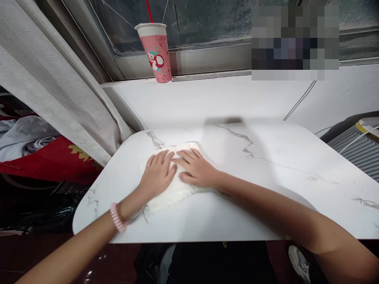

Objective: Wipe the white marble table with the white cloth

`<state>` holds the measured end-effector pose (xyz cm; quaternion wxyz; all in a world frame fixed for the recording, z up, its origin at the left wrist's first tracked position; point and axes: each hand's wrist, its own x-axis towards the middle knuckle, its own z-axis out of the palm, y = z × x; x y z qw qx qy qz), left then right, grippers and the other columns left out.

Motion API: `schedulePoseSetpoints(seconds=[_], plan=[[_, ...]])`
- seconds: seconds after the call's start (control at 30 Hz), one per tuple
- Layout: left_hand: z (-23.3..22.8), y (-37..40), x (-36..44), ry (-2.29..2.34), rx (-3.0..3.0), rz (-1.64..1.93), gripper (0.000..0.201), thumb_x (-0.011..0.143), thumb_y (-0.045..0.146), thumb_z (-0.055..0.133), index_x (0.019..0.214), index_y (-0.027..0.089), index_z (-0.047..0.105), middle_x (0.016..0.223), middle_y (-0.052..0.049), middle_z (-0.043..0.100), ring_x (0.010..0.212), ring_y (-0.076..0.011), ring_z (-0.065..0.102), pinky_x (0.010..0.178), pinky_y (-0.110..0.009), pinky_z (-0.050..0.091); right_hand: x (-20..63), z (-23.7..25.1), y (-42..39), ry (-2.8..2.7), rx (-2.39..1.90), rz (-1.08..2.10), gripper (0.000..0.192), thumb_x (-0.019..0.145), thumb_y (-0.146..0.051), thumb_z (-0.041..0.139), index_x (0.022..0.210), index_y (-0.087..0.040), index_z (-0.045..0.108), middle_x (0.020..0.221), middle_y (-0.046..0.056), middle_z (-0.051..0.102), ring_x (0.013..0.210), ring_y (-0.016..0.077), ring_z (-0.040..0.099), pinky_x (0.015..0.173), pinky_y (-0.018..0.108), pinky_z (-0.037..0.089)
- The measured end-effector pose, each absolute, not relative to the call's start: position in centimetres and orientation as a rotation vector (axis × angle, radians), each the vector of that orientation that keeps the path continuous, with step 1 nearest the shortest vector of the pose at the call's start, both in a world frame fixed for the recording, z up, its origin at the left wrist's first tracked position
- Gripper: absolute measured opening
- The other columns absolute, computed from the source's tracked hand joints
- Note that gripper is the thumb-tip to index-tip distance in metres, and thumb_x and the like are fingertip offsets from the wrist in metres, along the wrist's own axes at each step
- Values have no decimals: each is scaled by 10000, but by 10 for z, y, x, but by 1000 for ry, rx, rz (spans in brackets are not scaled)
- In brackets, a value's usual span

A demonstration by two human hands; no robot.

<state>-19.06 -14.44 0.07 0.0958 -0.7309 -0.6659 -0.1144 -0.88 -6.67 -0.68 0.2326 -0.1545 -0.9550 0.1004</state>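
A white cloth (174, 195) lies spread on a white marble-patterned table (237, 217), left of the middle. My left hand (158, 171) rests flat on its left part, fingers stretched out and pointing away from me. A pink coiled band circles that wrist. Against the cloth's right part lies my right hand (198, 167), palm down with the fingers spread toward the left. The fingertips of both hands come close together near the cloth's far half. Part of the cloth is hidden beneath the hands.
A pink paper cup (156, 55) with a red straw stands on the window ledge behind the table. Light curtains (59, 71) hang at the left, beside a red cloth (71, 159). A grey ridged object (355, 148) stands at the right. Part of the window is pixelated.
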Motion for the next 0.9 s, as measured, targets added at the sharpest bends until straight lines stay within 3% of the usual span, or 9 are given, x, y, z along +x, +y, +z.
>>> schedulePoseSetpoints(seconds=[0.4, 0.9], plan=[[5, 10, -198, -1956, -2305, -384, 443, 976, 327, 307, 1362, 187, 473, 1424, -95, 522, 1347, -237, 428, 1139, -420, 301, -25, -17, 50, -2493, -781, 244, 444, 946, -261, 399, 1360, -163, 525, 1438, 137, 498, 1341, 259, 409, 1146, 461, 218], [2, 27, -172, -1942, -2267, -435, 450, 986, 302, 284, 1365, 165, 485, 1414, -109, 532, 1335, -241, 441, 1137, -417, 300, -3, -9, 59, -2487, -955, 321, 485, 941, -245, 360, 1403, -174, 488, 1512, 100, 429, 1418, 230, 333, 1195, 483, 157]])
